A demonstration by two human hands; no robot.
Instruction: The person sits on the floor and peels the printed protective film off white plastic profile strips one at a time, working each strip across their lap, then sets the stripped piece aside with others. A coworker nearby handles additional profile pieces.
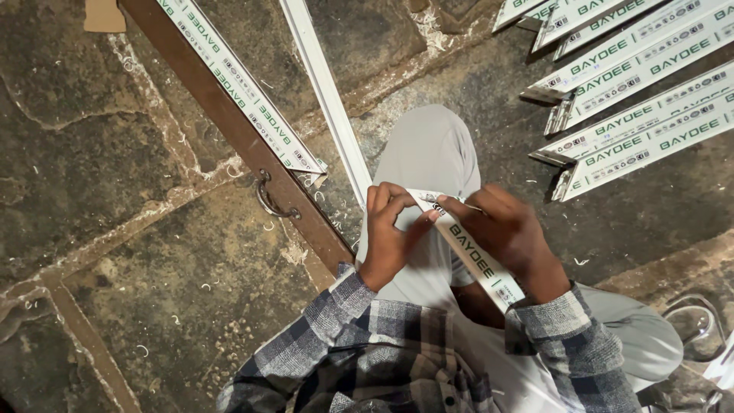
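White strip [474, 260] pinched at its upper end between left hand [390, 229] and right hand [508, 229] grip.

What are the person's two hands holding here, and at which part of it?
Both hands hold one white strip with green lettering. The left hand pinches its upper end; the right hand grips it just below that end.

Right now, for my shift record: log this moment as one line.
left hand: pinching white strip end | right hand: holding strip | more strips on stone floor
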